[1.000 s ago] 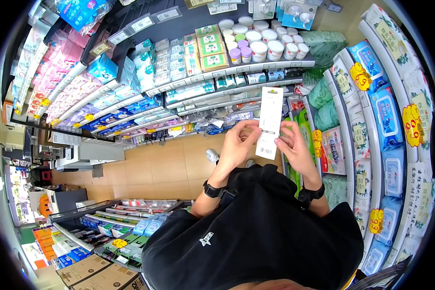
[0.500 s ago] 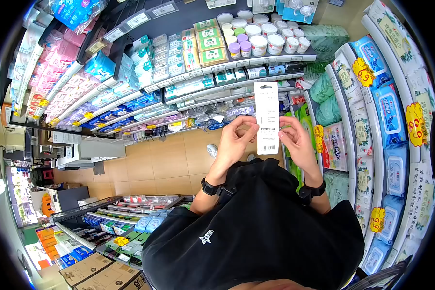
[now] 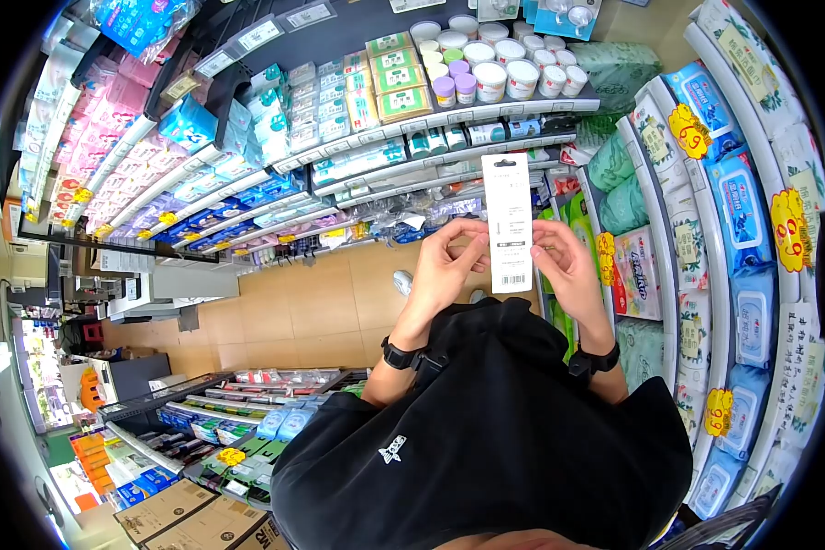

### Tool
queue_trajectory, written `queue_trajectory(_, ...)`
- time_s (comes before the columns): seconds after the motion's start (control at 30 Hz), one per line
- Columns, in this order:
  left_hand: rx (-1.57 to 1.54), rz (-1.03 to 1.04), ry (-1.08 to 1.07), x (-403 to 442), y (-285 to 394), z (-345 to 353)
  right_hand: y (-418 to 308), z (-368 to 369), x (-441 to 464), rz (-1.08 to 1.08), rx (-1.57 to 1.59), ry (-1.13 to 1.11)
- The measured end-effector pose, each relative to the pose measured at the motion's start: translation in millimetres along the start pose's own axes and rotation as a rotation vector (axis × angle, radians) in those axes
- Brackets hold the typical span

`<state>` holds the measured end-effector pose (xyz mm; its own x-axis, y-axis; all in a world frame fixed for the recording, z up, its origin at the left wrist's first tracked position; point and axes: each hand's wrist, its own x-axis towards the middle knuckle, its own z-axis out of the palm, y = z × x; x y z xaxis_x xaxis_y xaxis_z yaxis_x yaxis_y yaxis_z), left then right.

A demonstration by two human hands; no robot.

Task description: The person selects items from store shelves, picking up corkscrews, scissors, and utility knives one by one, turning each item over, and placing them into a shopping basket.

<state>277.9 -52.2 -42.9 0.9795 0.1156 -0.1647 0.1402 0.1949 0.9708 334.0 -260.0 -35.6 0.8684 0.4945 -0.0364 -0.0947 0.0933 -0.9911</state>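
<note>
A long white hang-card package [image 3: 510, 206] stands upright in front of my chest. It has a slotted hole at the top, small dark print and a barcode at the bottom; its other side is hidden. My left hand [image 3: 451, 263] is closed, pinching the package's left edge between thumb and fingers. On the opposite edge, my right hand [image 3: 566, 268] grips it the same way, fingers partly behind the card. Both hands hold the lower half of the package.
Ahead, a shelf [image 3: 357, 147] carries white tubs [image 3: 490, 82] and boxed goods. To the right, curved shelves hold blue wipe packs [image 3: 753, 321] with yellow price tags. Tan floor [image 3: 321, 293] runs off to the left. Cardboard boxes [image 3: 170, 513] sit at the lower left.
Almost nothing differs. The package has tilted very slightly and its lower end sits a touch further right; both hands keep their hold.
</note>
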Motion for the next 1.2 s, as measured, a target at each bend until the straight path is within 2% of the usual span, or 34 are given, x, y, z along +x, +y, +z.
queue_trajectory(0.57, -0.049, -0.027, 0.015, 2.6, -4.3, 5.9, -3.0, -3.9, -3.3, 0.000, -0.024, 0.024)
queue_trajectory(1.2, 0.030, 0.038, -0.036, 11.6, -2.6, 10.3, -1.9, -11.1, 2.9, -0.002, -0.002, 0.022)
